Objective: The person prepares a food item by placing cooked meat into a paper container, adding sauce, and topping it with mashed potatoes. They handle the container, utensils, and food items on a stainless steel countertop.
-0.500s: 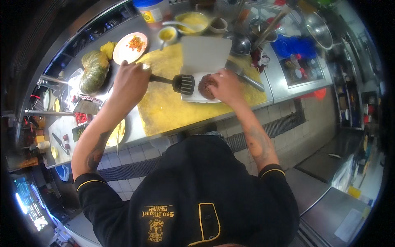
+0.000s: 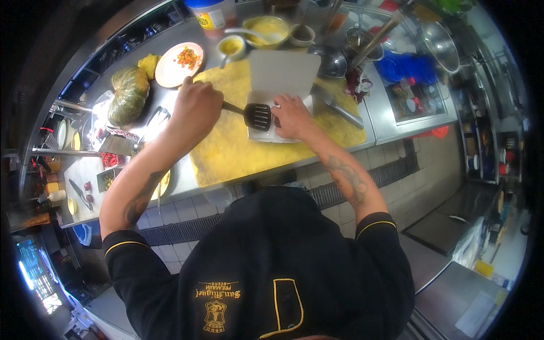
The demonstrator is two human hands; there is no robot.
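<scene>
My left hand (image 2: 198, 110) is closed round the handle of a black slotted spatula (image 2: 258, 117), whose head lies over the left part of a white takeaway box (image 2: 263, 135). The box's lid (image 2: 283, 71) stands folded back, away from me. My right hand (image 2: 292, 117) is over the box's tray, its bent fingers beside the spatula's right edge. Whatever those fingers hold is hidden; the brown patty seen earlier does not show. Under the box is a yellow cutting board (image 2: 224, 161). A broad knife (image 2: 343, 111) with a metal handle lies right of the box.
Beyond the board stand a small cup of yellow sauce (image 2: 231, 46), a bowl of yellow food (image 2: 272, 28) and a metal bowl (image 2: 331, 61). At left are a pink-rimmed plate (image 2: 164, 73) with chopped food and a green squash (image 2: 129, 96). A sunken bin of jars is at right.
My right hand has moved left toward the spatula, and the brown patty at its fingers has gone out of sight. My left hand and the spatula have shifted slightly right.
</scene>
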